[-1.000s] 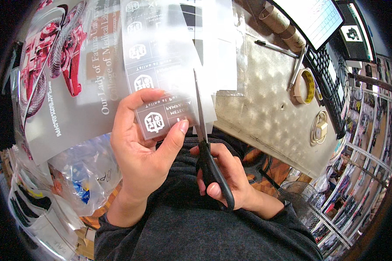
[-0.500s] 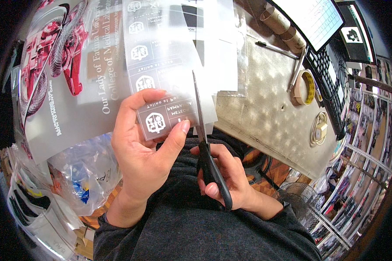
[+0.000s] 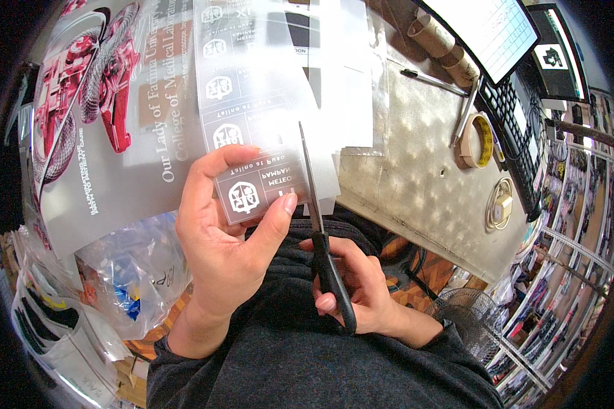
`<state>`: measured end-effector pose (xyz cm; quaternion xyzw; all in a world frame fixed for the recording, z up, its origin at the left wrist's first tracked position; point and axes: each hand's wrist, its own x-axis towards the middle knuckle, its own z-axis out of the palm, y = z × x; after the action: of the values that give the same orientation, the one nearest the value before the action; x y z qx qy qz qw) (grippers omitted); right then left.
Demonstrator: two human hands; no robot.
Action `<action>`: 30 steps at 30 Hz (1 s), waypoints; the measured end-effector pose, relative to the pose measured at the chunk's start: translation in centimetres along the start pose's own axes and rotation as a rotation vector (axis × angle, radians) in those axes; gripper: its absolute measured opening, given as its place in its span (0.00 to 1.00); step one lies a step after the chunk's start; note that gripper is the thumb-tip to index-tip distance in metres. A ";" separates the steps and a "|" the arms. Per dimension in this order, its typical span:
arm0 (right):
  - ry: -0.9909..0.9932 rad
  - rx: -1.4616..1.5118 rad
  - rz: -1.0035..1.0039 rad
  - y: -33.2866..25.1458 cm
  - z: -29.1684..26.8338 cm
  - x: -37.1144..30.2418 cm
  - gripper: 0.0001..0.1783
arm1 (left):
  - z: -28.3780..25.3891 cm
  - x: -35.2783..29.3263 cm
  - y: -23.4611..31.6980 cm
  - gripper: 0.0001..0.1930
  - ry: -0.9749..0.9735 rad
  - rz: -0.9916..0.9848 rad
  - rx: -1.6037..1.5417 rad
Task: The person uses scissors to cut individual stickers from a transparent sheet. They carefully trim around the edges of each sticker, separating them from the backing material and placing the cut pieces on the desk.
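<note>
My left hand [image 3: 232,242] pinches printed film [image 3: 259,102]; my right hand [image 3: 368,290] grips scissors [image 3: 323,249], which, drifting left, could nick lettering [image 3: 278,176].

Pale counter [image 3: 416,174] with tape roll [image 3: 484,140], coiled white cable [image 3: 502,206], black keyboard [image 3: 509,103]; lower right, possibly a fan [image 3: 466,308].

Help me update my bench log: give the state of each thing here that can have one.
Scissors: in right hand, blades look nearly closed
Printed strip: pinched in left hand
White screen: lit
Dark screen: lit
Cable with plug: coiled
Tape roll: set down
Plastic bag: crumpled
Fan: can't tell if running
</note>
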<state>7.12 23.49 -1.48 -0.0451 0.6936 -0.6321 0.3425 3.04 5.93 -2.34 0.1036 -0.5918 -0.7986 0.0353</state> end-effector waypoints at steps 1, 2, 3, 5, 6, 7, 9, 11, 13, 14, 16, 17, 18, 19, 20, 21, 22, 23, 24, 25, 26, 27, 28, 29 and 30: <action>-0.002 -0.002 0.000 -0.1 0.0 0.0 0.37 | 0.0 0.0 0.0 0.22 -0.001 0.000 -0.005; -0.004 -0.004 0.000 -0.1 0.0 0.0 0.38 | -0.1 0.0 0.0 0.22 0.001 0.000 -0.001; -0.002 -0.003 0.008 -0.2 0.0 0.0 0.38 | -0.1 0.0 0.0 0.22 0.002 -0.001 0.002; 0.002 -0.002 0.025 -0.2 0.1 -0.1 0.37 | -0.1 0.0 0.0 0.22 0.003 -0.002 0.009; 0.013 -0.004 0.005 -0.1 0.2 -0.1 0.37 | -0.1 0.0 0.1 0.22 0.004 -0.001 0.014; 0.023 -0.007 -0.016 0.0 0.3 -0.1 0.36 | -0.1 0.0 0.1 0.22 0.005 0.001 0.019; 0.045 -0.005 -0.018 0.0 0.5 -0.2 0.34 | -0.1 0.0 0.1 0.22 0.002 0.005 0.012; 0.070 0.004 0.020 -0.1 0.7 -0.3 0.34 | -0.2 0.0 0.0 0.22 -0.001 0.007 0.008; 0.090 0.010 -0.015 0.0 0.9 -0.2 0.33 | -0.2 0.0 0.0 0.22 -0.005 0.003 0.008; 0.100 0.013 -0.032 0.0 0.9 -0.2 0.33 | -0.2 0.0 0.0 0.22 -0.001 0.000 0.012; 0.060 0.011 -0.024 -0.1 0.6 -0.1 0.33 | -0.2 0.0 0.0 0.22 0.008 -0.005 0.021; 0.040 0.010 -0.021 -0.1 0.4 0.0 0.33 | -0.2 0.0 0.0 0.22 0.012 -0.021 0.018; 0.054 0.054 0.015 -0.4 0.4 0.2 0.32 | -0.2 0.0 0.1 0.22 0.015 -0.036 0.017; 0.067 0.098 0.052 -0.9 0.5 0.4 0.32 | -0.2 -0.1 0.2 0.22 0.018 -0.050 0.015; 0.080 0.142 0.088 -1.1 0.5 0.6 0.32 | -0.2 -0.1 0.2 0.22 0.011 -0.045 0.017; 0.082 0.129 0.075 -1.1 0.5 0.7 0.31 | -0.2 -0.2 0.2 0.22 0.005 -0.040 0.020; 0.084 0.115 0.063 -0.9 0.4 0.9 0.31 | -0.2 -0.2 0.3 0.22 -0.001 -0.035 0.022; 0.085 0.102 0.051 -0.8 0.4 1.0 0.31 | -0.2 -0.2 0.3 0.22 0.003 -0.043 0.024; 0.095 0.111 0.035 -0.8 0.5 1.1 0.31 | -0.2 -0.3 0.3 0.22 0.009 -0.051 0.026; 0.104 0.121 0.019 -0.8 0.7 1.1 0.31 | -0.2 -0.2 0.3 0.22 0.016 -0.059 0.028; 0.114 0.130 0.003 -0.7 0.8 1.1 0.30 | -0.2 -0.2 0.3 0.22 0.012 -0.056 0.026; 0.113 0.140 0.014 -0.8 0.9 1.1 0.30 | -0.2 -0.3 0.2 0.22 0.008 -0.056 0.023; 0.112 0.150 0.024 -0.9 0.9 1.1 0.30 | -0.3 -0.3 0.1 0.22 0.003 -0.056 0.019; 0.111 0.160 0.034 -0.9 1.0 1.0 0.30 | -0.2 -0.3 0.2 0.22 0.014 -0.068 0.012; 0.108 0.145 0.036 -1.0 0.9 1.0 0.29 | -0.1 -0.4 0.3 0.22 0.025 -0.081 0.004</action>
<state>6.49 22.01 -0.97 0.0264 0.6639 -0.6761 0.3186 3.41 5.76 -2.04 0.1376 -0.5884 -0.7967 0.0102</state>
